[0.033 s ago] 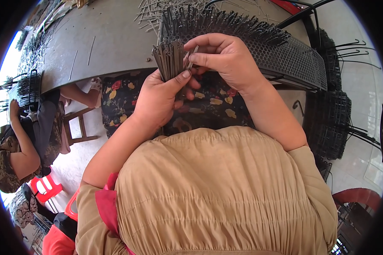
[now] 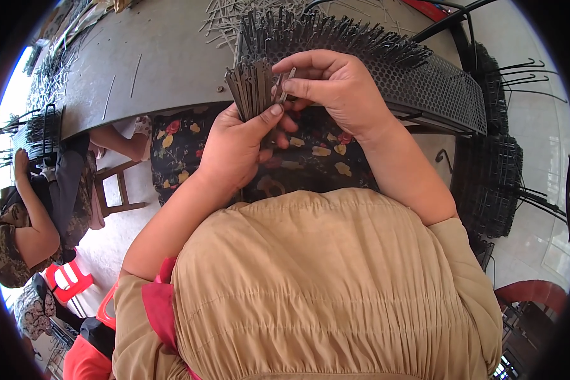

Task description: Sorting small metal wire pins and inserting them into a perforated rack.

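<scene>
My left hand (image 2: 232,145) is wrapped round an upright bundle of thin, flat grey metal strips (image 2: 251,90). Their ends fan out above its thumb and fingers. Close against the bundle's right side, my right hand (image 2: 343,94) pinches a single metal strip (image 2: 289,81) between thumb and forefinger. Its other fingers are partly hidden behind the thumb and palm. Just beyond both hands, many dark metal pieces (image 2: 335,39) stand in a dense row along a perforated metal rack (image 2: 453,96).
Pale strips (image 2: 220,24) lie heaped on the grey table (image 2: 164,47), with two loose ones at its left. Dark racks with hooked rods (image 2: 497,183) stand to the right. At the left, another person (image 2: 35,221) sits near a wooden stool (image 2: 121,189) and a red plastic stool (image 2: 69,278).
</scene>
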`<state>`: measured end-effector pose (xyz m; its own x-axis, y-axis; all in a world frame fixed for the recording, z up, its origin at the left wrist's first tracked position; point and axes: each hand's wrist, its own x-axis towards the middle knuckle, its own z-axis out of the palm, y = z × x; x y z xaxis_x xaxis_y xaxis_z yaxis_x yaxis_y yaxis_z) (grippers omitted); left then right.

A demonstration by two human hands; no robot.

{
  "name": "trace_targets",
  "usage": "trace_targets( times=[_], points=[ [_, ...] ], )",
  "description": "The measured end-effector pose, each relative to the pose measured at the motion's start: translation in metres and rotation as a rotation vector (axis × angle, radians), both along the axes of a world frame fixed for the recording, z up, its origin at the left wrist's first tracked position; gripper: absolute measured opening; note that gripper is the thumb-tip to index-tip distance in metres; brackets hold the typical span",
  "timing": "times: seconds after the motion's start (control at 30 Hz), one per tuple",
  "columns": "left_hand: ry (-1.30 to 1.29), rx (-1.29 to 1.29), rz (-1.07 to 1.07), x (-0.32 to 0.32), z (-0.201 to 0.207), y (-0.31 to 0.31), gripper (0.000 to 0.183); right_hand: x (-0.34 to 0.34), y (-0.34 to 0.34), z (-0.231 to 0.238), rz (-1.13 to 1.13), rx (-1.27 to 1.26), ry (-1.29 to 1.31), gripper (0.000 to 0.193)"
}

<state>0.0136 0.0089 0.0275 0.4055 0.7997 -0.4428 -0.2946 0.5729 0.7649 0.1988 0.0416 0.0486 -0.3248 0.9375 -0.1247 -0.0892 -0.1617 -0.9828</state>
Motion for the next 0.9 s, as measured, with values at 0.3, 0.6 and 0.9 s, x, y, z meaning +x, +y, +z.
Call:
trace_targets(
  times=[0.3,0.6,0.9],
  points=[
    [0.096,0.071,0.065,0.005,-0.006,0.000,0.013,0.001,-0.006,-0.007,-0.126,0.118,-0.163,0.021],
    [0.183,0.088,0.148,0.009,-0.001,-0.002,0.011,-0.001,-0.011,-0.008,-0.220,0.080,-0.167,0.018],
    [0.176,0.149,0.019,0.011,0.003,-0.005,0.011,0.004,-0.010,-0.014,-0.168,0.001,-0.031,0.016]
  ],
)
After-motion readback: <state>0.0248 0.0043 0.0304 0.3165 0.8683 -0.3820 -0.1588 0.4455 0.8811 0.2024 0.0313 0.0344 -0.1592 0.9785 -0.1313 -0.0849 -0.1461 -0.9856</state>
